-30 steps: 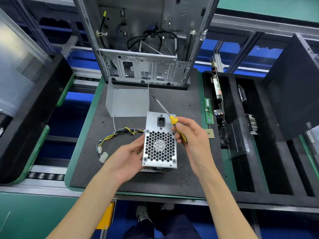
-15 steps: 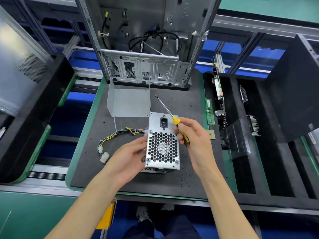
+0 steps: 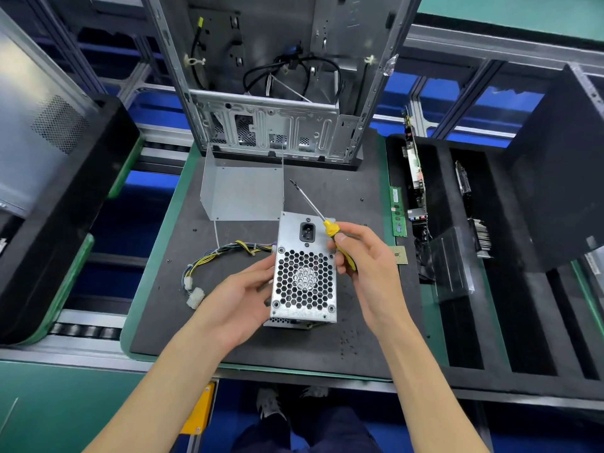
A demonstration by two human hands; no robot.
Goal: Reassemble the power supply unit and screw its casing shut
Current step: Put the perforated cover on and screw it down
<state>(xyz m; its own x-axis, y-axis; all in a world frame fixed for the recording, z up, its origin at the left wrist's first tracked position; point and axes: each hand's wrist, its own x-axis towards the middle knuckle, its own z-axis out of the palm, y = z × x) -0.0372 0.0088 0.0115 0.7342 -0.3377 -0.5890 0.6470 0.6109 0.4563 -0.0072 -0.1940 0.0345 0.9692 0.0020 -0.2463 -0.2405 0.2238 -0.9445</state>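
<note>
The lower part of the silver metal power supply unit (image 3: 304,273) is hidden behind its own fan face, and the far side under the left hand (image 3: 243,297) cannot be seen. The small dark screws on the bench (image 3: 228,338), at lower centre of the frame, are hard to make out.

The left hand grasps the left side of the unit, with its fingers curled against the edge of the honeycomb grille. The right hand (image 3: 366,266) holds the yellow-handled screwdriver (image 3: 322,220) in a clenched grip; the thin shaft points to the upper left, away from the unit, and its tip touches nothing.

The unit stands in the centre of the frame between both hands, fan grille towards the camera. Its bundle of yellow and black cables (image 3: 222,256) lies to the left on the dark mat. The bent grey metal cover (image 3: 243,194) stands just behind, in front of the open computer case (image 3: 271,125).
</note>
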